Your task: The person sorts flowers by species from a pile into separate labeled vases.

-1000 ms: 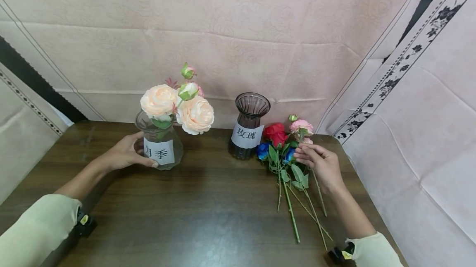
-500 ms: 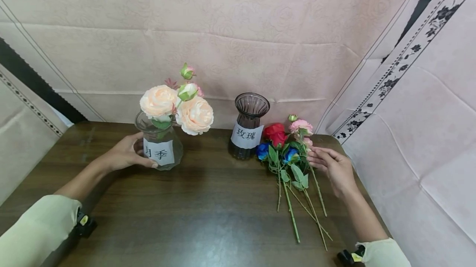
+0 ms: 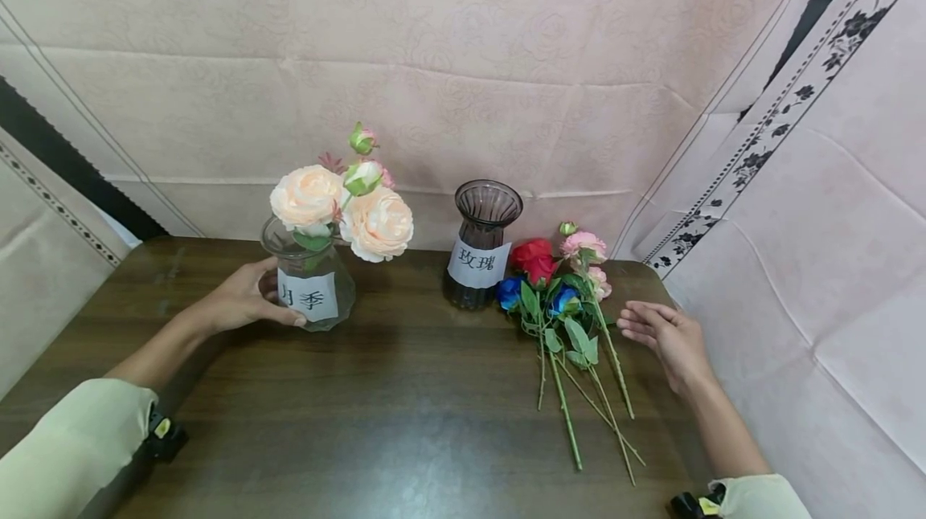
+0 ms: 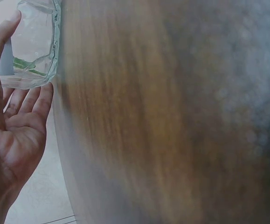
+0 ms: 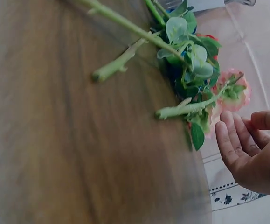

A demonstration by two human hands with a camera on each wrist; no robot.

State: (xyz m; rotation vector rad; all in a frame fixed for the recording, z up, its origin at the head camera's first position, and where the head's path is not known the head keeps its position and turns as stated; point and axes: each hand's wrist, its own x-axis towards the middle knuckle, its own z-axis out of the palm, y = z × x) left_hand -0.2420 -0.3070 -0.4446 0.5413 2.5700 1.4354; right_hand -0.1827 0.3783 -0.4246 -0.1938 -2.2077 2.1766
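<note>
My left hand holds the clear glass vase at the left, its thumb across the white label and its fingers behind the glass. Peach roses and pink buds stand in that vase. In the left wrist view the thumb and fingers lie on either side of the vase. My right hand is off the table's right side of the flower pile, nothing in its loosely bent fingers. The nearest flower is a pink one with a long green stem. A red rose and blue roses lie beside it.
A dark fluted glass vase with a white label stands between the filled vase and the loose flowers. Several green stems point toward the front of the brown wooden table. A pale cloth hangs behind.
My right hand has drawn back to the right and down, away from the pink flower, and is now apart from the pile. The left hand and its vase have stayed in place.
</note>
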